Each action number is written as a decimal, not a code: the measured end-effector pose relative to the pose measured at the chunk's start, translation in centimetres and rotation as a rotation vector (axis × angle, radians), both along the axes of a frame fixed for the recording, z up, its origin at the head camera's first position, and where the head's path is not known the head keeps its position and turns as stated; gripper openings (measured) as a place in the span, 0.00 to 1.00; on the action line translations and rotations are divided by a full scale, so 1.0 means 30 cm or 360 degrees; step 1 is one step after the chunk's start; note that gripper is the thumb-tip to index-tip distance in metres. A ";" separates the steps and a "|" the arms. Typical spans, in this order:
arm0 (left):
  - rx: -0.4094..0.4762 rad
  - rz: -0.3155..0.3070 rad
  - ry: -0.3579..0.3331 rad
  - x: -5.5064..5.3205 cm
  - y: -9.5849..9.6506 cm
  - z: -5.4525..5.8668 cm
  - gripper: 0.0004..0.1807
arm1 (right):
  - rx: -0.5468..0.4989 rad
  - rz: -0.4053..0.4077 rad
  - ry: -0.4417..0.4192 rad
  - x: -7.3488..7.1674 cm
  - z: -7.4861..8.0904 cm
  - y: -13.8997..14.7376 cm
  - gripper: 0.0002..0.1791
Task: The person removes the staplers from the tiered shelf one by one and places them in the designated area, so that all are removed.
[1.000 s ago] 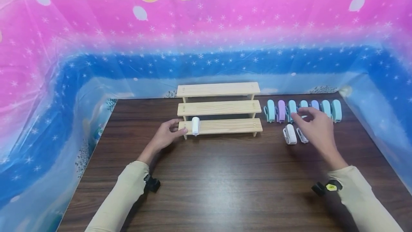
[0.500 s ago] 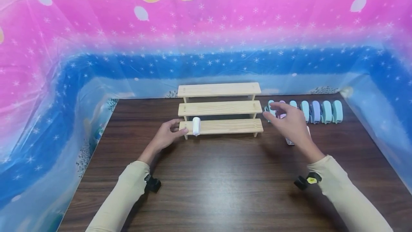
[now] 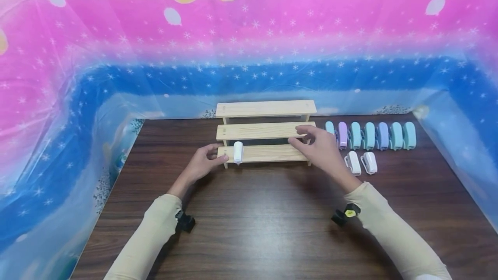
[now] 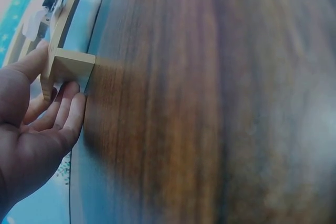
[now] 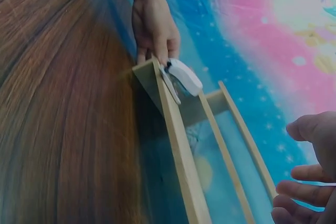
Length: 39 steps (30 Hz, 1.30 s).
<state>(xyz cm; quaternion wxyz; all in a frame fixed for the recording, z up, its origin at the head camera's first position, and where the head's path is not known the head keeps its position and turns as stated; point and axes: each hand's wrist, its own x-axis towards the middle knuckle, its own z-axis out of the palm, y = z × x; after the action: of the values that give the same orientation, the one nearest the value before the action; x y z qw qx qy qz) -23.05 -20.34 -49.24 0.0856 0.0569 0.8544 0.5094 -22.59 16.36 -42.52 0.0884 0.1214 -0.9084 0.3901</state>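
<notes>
A three-step wooden display rack stands at the back of the table. My left hand grips the left end of its lowest step, thumb on top and fingers below in the left wrist view. Just right of that thumb, a small white stapler sits on the lowest step; its metal base shows in the right wrist view. Over the rack's right end hovers my right hand, fingers loosely bent and apart, holding nothing. It hides part of the two lower steps.
Right of the rack, several teal, purple and blue staplers form a row. Two white staplers lie in front of them. A patterned cloth hangs behind the dark wooden table and along its sides.
From over the staplers on the right, my right hand has moved left to the rack's right end, uncovering the two white staplers. The left hand and the stapler on the rack stay put.
</notes>
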 end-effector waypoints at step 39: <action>0.0034 -0.0003 -0.0013 -0.002 0.002 -0.005 0.37 | -0.0215 0.0219 -0.0062 -0.037 -0.167 -0.444 0.26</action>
<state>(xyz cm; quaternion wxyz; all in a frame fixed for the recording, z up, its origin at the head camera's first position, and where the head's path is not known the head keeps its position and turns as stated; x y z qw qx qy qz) -23.10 -20.30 -49.37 0.0890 0.0566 0.8485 0.5187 -23.71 3.03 -47.54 0.0517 0.1697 -0.8711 0.4579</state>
